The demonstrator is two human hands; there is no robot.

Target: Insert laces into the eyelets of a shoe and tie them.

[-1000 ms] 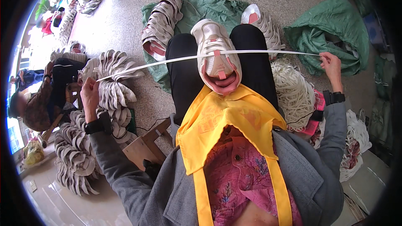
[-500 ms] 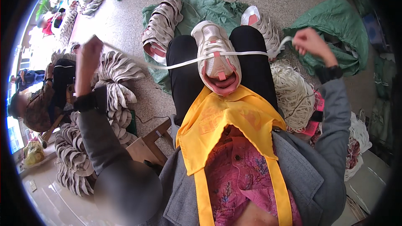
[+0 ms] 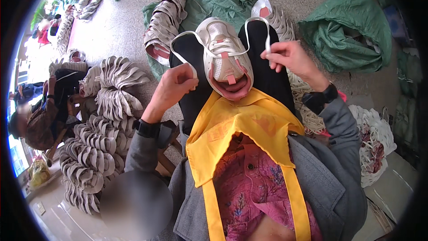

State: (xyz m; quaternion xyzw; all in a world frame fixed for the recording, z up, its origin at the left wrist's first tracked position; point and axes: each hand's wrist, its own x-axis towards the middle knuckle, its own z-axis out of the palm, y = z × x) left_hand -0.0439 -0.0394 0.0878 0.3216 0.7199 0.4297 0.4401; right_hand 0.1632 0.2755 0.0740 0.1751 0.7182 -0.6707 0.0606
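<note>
Between my knees sits a white and pink sneaker [image 3: 227,69], its opening toward me and its toe pointing away. A white shoelace [image 3: 183,59] runs across its tongue and curves up into a loop on either side. My left hand [image 3: 176,82], left of the shoe, pinches one end of the lace, fingers closed. To the right of the shoe, my right hand [image 3: 290,58] holds the other end between thumb and fingertips. The lace passes at the lower eyelets; whether it is threaded there is too small to tell.
Stacked shoe uppers [image 3: 167,22] lie on a green sheet [image 3: 209,4] ahead, with more uppers [image 3: 120,78] piled at left. A green sack [image 3: 345,31] stands at right, beside bundled white laces [image 3: 310,116]. Another person [image 3: 38,120] sits at far left.
Both hands have come inward from far out at the sides, closer to the shoe. The lace, stretched taut before, now hangs slack in two loops.
</note>
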